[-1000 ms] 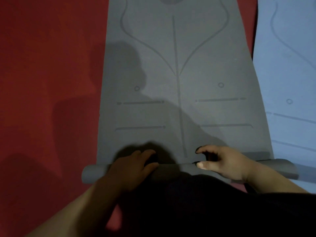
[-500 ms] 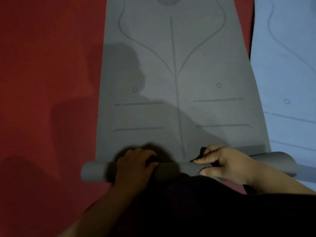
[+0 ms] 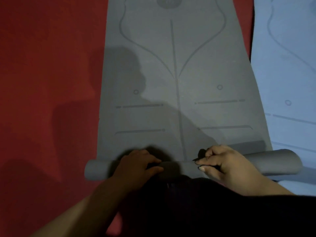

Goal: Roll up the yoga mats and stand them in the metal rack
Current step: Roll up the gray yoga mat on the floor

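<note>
A grey yoga mat (image 3: 179,82) printed with alignment lines lies flat on a red floor (image 3: 47,65), running from 12 o'clock towards 6. Its rolled end (image 3: 273,163) forms a tube across the lower frame. The left hand (image 3: 138,166) at 7 o'clock and the right hand (image 3: 224,161) at 5 o'clock curl over the tube. A blue mat (image 3: 287,65) lies flat at 3 o'clock.
</note>
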The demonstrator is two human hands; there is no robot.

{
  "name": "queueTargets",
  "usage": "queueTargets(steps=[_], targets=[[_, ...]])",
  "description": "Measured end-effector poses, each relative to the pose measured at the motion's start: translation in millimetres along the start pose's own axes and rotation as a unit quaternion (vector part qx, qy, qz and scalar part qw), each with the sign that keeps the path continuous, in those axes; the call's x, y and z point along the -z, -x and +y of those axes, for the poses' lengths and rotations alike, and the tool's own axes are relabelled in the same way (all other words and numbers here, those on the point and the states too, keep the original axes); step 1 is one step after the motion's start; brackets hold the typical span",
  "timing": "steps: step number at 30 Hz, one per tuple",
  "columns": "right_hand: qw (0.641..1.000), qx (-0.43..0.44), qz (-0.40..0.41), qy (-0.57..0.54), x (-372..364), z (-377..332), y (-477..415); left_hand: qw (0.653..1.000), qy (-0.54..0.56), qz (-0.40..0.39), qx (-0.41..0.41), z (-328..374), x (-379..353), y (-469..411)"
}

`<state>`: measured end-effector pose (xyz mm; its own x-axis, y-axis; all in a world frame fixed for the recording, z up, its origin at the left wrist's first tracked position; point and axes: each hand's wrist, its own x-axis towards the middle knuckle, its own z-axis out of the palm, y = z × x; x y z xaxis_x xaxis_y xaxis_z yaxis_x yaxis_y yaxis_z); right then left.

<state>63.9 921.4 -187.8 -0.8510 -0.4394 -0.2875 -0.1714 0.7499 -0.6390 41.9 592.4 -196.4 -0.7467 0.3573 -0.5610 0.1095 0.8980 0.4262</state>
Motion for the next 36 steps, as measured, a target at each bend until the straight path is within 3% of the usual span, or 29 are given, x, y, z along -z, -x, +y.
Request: queueTargets(steps=[5,10,17,19,23,29,33,36], targets=[[1.000,0.006,-0.012,0.013,-7,11,3,0.996,-0.054,0.069,-0.003,3,-7,1],[0.991,-0.050,-0.112,-0.060,4,18,-25,0.987,-0.058,0.153,0.007,18,-22,8],[0.981,-0.074,-0.158,-0.081,11,19,-48,0.994,-0.103,0.047,-0.005,17,5,9],[0.987,-0.068,-0.135,-0.052,17,19,-51,0.995,-0.097,0.015,0.013,20,14,3],[1.000,-0.008,-0.006,0.029,13,12,-39,0.996,-0.076,-0.021,0.040,17,16,-9],[0.998,-0.034,-0.036,0.029,3,22,-27,0.995,-0.082,-0.033,0.046,21,18,-18],[0.993,-0.073,-0.059,-0.065,8,27,-45,0.988,-0.089,0.094,0.090,29,10,-20],[0.983,-0.108,-0.094,-0.115,9,33,-58,0.982,-0.084,0.157,0.061,33,0,-23]])
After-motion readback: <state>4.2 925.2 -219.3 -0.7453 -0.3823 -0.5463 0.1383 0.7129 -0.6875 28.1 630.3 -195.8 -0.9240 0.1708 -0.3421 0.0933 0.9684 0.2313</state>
